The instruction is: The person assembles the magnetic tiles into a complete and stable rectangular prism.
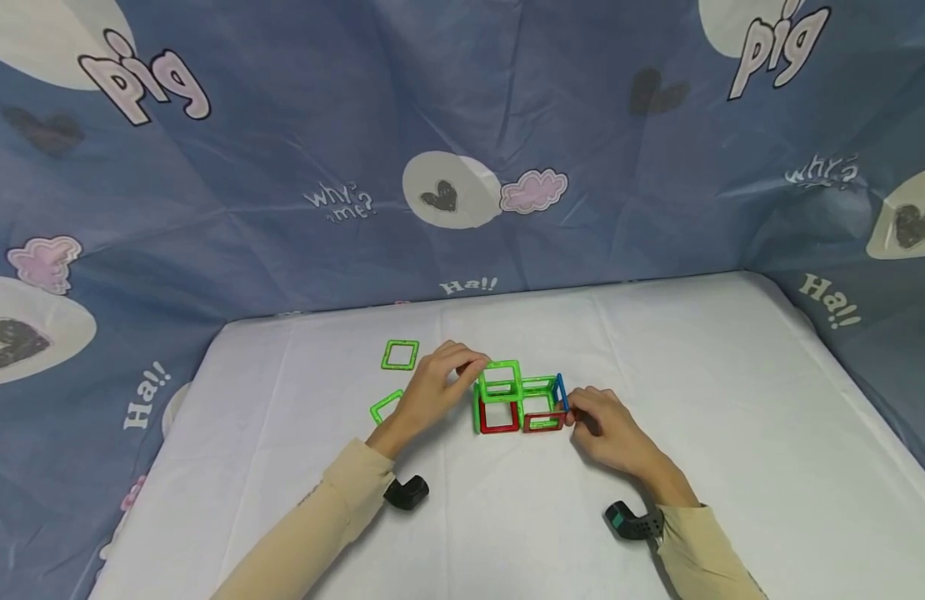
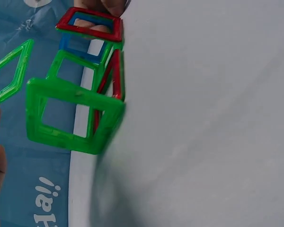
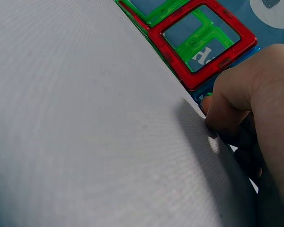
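Observation:
Square magnetic tiles form a low structure in the middle of the white table. Its frames are green, with red tiles (image 1: 500,430) along the near side and a blue tile (image 1: 563,393) at the right end. My left hand (image 1: 440,379) pinches a green tile (image 2: 23,71) by its edge, raised over the structure's left part. At the other end, my right hand (image 1: 608,429) grips the blue tile with curled fingers (image 3: 232,94). Part of that grip is hidden behind the hand and the tile.
Two loose green tiles lie left of the structure, one farther back (image 1: 400,367) and one partly covered by the left forearm (image 1: 386,399). A patterned blue cloth (image 1: 372,267) hangs behind the white table (image 1: 695,358). Each wrist carries a black camera.

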### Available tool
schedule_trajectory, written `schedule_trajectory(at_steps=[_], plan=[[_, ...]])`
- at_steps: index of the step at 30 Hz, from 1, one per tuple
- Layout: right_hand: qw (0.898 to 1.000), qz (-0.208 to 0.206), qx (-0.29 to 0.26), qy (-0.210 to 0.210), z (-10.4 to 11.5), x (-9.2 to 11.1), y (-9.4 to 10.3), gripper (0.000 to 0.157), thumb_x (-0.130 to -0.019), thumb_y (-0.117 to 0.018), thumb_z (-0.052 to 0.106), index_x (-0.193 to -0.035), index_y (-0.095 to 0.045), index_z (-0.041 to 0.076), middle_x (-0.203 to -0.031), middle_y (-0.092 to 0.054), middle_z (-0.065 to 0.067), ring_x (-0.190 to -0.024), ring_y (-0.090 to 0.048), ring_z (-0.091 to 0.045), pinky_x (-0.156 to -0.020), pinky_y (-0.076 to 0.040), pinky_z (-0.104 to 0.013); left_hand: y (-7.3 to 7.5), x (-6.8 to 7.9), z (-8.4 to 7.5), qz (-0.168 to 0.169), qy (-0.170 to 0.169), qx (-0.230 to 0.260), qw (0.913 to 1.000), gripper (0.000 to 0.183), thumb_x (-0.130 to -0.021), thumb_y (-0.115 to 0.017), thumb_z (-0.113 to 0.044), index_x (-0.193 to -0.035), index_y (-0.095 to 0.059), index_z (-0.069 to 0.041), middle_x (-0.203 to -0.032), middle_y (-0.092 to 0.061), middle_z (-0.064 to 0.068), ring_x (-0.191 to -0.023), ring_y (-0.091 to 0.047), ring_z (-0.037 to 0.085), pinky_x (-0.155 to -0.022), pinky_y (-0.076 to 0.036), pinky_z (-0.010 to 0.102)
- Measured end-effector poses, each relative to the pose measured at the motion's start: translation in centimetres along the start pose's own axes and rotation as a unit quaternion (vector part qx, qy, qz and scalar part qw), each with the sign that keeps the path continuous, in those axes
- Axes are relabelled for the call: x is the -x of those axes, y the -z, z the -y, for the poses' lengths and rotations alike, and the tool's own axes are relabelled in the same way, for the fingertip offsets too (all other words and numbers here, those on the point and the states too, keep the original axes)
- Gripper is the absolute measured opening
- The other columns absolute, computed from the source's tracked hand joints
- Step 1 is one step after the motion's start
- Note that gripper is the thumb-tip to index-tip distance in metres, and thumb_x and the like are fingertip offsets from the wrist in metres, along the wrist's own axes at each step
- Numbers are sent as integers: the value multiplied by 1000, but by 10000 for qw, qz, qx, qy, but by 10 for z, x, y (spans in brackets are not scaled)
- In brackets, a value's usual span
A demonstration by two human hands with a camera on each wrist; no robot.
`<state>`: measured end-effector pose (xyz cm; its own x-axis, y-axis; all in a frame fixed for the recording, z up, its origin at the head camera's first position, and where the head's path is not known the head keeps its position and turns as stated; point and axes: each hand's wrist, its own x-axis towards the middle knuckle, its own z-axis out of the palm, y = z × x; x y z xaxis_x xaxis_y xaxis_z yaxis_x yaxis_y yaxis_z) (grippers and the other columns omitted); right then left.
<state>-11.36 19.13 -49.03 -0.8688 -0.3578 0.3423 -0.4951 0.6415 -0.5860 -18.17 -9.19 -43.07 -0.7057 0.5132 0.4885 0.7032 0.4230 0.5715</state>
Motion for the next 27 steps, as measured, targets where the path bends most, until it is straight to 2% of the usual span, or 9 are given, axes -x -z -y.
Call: schedule_trajectory(at_steps=[7,12,19,27], plan=[[10000,-17,21,68,-2,0,-1,25,-71,-58,-3,-80,-54,20,-74,-47,16,-72,-40,-2,-75,-28,-22,-7,7,-4,-124,-230,12,9997,19,-96,-56,-24,-101,-71,-14,-91,-68,-6,-90,-56,7,-80,-48,23],[10000,3,-7,21,-2,0,-1,26,-72,-58,-3,-80,-54,21,-74,-47,16,-72,-40,-2,-75,-28,-23,-12,12,-4,-385,-326,35,9987,16,-95,-58,-21,-99,-71,-14,-90,-68,-5,-88,-55,9,-78,-48,23],[10000,21,-30,-86,-1,2,0,26,-73,-57,-4,-80,-55,20,-73,-48,16,-72,-39,-3,-74,-26,-21,-17,21,-3,-559,-457,47,9974,13,-93,-60,-18,-98,-72,-14,-88,-67,-5,-88,-54,8,-78,-47,22],[10000,21,-46,-57,-2,1,-1,25,-73,-57,-4,-80,-55,20,-73,-47,15,-72,-39,-3,-73,-25,-22,-24,32,-4,-999,-503,128,9936,11,-91,-63,-14,-98,-72,-13,-88,-67,-4,-86,-54,9,-76,-46,21]])
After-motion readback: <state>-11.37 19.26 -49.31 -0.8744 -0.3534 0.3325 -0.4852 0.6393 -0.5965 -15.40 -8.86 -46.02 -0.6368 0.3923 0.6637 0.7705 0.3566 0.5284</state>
